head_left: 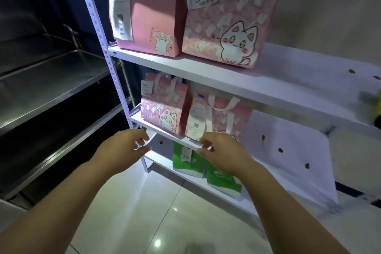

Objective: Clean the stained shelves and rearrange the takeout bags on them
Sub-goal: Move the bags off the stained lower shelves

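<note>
A white shelf unit point(206, 72) holds takeout bags. On the top shelf stand a plain pink bag point(152, 16) and a pink cat bag point(231, 27). Two more pink cat bags point(162, 109) point(222, 117) stand on the middle shelf point(165, 130). Green bags point(189, 161) sit on the bottom shelf. Brown stains point(280, 150) dot the middle shelf's right part, and dark spots point(351, 71) mark the top shelf. My left hand point(127, 144) hovers with loosely curled fingers, holding nothing, just below the middle shelf's left corner. My right hand point(220, 150) has thumb and fingers slightly apart at that shelf's front edge.
A steel rack point(51, 89) with bare metal shelves stands to the left, close to the white upright post point(107, 58). A blurred yellow object point(378, 105) lies at the top shelf's far right. Glossy floor tiles point(154, 212) lie below.
</note>
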A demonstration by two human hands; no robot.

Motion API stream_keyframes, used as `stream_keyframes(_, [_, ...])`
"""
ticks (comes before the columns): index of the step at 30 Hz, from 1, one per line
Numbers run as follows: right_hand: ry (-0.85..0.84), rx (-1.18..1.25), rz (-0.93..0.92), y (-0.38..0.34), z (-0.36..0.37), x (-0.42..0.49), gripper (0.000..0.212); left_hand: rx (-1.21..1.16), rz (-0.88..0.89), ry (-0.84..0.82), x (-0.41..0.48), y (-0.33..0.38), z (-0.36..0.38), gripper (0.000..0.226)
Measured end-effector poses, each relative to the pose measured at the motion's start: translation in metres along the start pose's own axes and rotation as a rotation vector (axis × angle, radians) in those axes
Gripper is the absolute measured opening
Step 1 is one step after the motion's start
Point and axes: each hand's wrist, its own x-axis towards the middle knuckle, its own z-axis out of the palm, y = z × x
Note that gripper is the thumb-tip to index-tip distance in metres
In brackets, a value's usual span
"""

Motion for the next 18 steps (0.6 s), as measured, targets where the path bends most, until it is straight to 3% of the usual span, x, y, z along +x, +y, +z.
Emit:
stream_keyframes(11, [-0.081, 0.025, 0.162, -0.009, 0.028, 0.123, 0.026, -0.050, -0.053, -0.105, 0.113, -0.082, 0.005, 0.015])
stream_keyframes(18, [-0.011, 0.096, 0.416, -0.026, 0.070, 0.171, 0.026, -0.095, 0.028, -0.210, 0.177, -0.146, 0.006, 0.017])
